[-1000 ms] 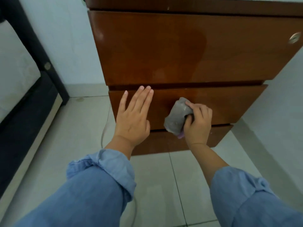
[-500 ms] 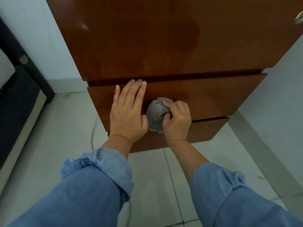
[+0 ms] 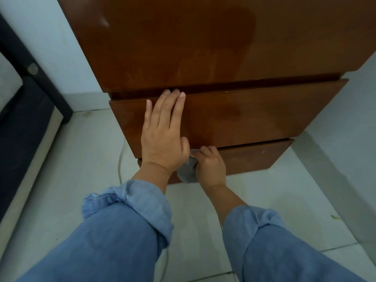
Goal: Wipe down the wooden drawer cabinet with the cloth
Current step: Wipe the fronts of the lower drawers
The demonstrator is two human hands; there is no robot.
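Observation:
A glossy brown wooden drawer cabinet (image 3: 203,47) with three drawer fronts fills the upper view. My left hand (image 3: 162,137) lies flat on the middle drawer front (image 3: 254,117), fingers together, fingertips at its top edge. My right hand (image 3: 210,165) grips a crumpled grey cloth (image 3: 188,173) and presses it against the bottom drawer (image 3: 254,157) near its left end. The cloth is partly hidden behind my left wrist and my right fingers.
Pale floor tiles (image 3: 264,200) run under the cabinet. A white wall (image 3: 345,129) stands close on the right. A dark bed frame (image 3: 22,119) with a pale edge lies at the left. A thin cable (image 3: 121,157) trails on the floor beside the cabinet.
My right hand has carried the cloth down from the middle drawer front to the bottom drawer. My left hand has settled flat on the middle drawer. The view has tilted downward.

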